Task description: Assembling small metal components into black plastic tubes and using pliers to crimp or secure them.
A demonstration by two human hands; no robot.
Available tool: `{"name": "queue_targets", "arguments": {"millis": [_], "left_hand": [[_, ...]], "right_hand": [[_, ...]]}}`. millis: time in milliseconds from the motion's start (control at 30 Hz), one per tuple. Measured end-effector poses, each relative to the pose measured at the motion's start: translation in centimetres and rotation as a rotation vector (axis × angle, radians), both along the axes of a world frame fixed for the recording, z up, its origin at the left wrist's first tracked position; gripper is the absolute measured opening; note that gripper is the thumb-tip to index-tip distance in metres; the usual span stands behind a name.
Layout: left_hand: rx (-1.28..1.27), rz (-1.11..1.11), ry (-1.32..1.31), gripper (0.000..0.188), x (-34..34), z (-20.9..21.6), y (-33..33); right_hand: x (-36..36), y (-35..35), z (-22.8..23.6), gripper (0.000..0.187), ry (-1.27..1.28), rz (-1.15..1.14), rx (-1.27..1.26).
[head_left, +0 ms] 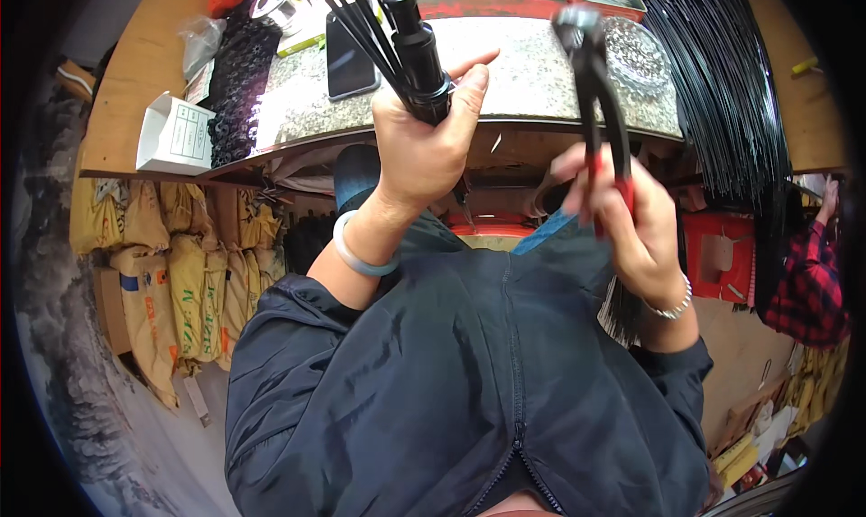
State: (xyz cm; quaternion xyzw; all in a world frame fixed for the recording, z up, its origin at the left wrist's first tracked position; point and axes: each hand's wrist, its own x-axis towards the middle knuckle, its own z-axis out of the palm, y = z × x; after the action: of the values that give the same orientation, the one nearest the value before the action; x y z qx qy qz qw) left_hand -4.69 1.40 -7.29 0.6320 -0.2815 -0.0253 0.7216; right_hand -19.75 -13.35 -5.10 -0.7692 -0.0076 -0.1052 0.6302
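Note:
My left hand (417, 152) is closed around a black stepped cylinder (417, 55), held tilted over the front edge of the work surface. Several thin black rods (359, 32) fan upward beside the cylinder from the same grip. On the right, my right hand (648, 224) grips end-cutting pliers (588, 84) by their red handles. The pliers' metal head points up and away from me, slightly blurred, apart from the cylinder. Whether the jaws touch anything cannot be made out.
A speckled stone slab (505, 75) tops the bench, with a phone (350, 57) and a clear glass dish (637, 57). Long black wires (722, 93) hang over its right edge. Small black parts (239, 93) and a white box (178, 133) lie left. Another person's plaid sleeve (807, 278) shows far right.

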Motion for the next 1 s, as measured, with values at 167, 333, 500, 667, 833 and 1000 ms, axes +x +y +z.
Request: {"name": "queue_targets", "arguments": {"millis": [167,333,500,667,833,1000], "left_hand": [[0.027,-0.050,-0.112,0.021,0.4,-0.5,0.0],[-0.018,-0.078,-0.129,0.019,-0.3,-0.2,-0.3],[-0.020,-0.086,-0.189,0.017,-0.1,-0.6,-0.2],[-0.111,-0.105,-0.246,0.013,0.3,-1.1,-0.3],[-0.081,-0.098,-0.206,0.016,0.0,-0.5,-0.3],[-0.110,-0.044,0.220,0.035,1.9,1.4,0.5]], "right_hand": [[-2.0,-0.1,0.6,0.032,0.358,0.318,0.183],[-1.4,-0.2,1.1,0.030,0.413,0.304,0.152],[-1.7,-0.3,1.9,0.029,0.427,0.306,0.172],[-1.7,-0.2,2.1,0.028,0.382,0.296,0.147],[-1.9,1.0,1.2,0.028,0.440,0.248,0.129],[-2.6,5.1,-4.5,0.017,-0.013,0.123,-0.358]]}}
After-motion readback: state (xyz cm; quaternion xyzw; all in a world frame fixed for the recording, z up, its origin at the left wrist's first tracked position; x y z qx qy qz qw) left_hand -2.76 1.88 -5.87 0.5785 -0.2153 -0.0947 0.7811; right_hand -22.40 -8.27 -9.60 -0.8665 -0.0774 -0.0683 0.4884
